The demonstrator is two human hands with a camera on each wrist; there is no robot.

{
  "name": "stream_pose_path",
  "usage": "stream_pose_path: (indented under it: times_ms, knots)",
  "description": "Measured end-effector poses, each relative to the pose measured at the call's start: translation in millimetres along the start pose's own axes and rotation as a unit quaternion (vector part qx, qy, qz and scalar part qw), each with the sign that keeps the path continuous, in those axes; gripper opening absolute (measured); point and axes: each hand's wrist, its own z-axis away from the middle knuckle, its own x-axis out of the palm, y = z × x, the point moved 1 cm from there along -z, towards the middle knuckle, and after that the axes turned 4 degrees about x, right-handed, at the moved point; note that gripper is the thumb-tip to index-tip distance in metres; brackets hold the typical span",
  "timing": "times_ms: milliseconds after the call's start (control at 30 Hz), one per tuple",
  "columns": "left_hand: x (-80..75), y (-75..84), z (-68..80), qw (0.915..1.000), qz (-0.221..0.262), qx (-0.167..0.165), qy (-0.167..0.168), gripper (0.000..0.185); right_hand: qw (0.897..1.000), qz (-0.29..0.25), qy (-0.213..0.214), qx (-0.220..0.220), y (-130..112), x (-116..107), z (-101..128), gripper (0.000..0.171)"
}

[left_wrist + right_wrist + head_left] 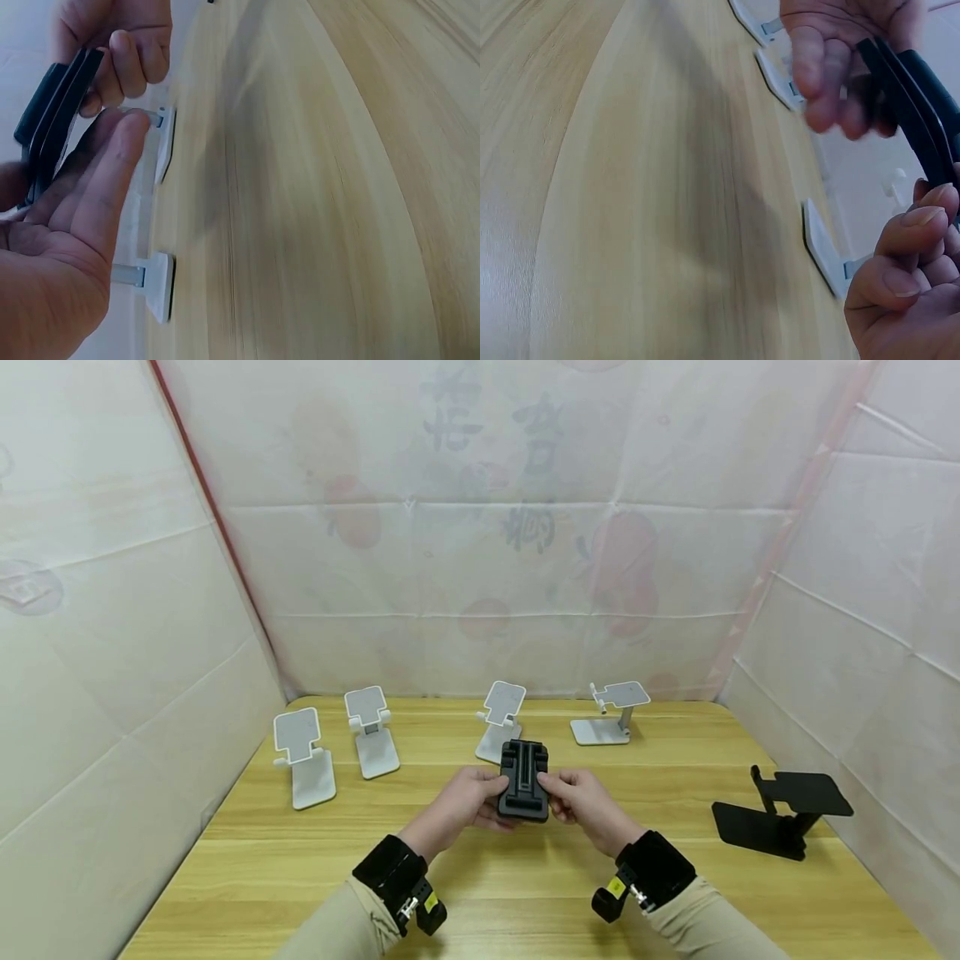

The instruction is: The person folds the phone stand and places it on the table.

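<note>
A black phone stand [524, 781], folded flat, is held up over the middle of the table between both hands. My left hand [474, 797] grips its left edge, thumb on top and fingers underneath. On the opposite edge my right hand [585, 802] pinches it between thumb and curled fingers. The left wrist view shows the folded stand [56, 124] edge-on, its layers pressed close together, well above the wood. In the right wrist view the right fingers [911, 240] curl at the near end of the stand [915, 105].
Unfolded white phone stands [303, 760], [371, 731], [501, 718], [611, 714] line the back of the wooden table [517, 893]. An unfolded black stand [783, 810] is at the right. Pale printed cloth walls [480, 568] enclose the table's back and sides.
</note>
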Motion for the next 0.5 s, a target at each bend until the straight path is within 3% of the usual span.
stream_pose_path:
  times_ms: [200, 500]
  knots:
    - [-4.4, -1.5, 4.5, 0.9993, -0.030, -0.016, -0.015, 0.037, 0.999, 0.026, 0.010, 0.016, 0.3, -8.9, 7.1, 0.034]
    - [-27.0, -3.9, 13.2, 0.9980, -0.059, -0.022, 0.006, 0.043, 0.996, 0.068, 0.031, 0.038, 12.3, -28.2, 20.2, 0.037]
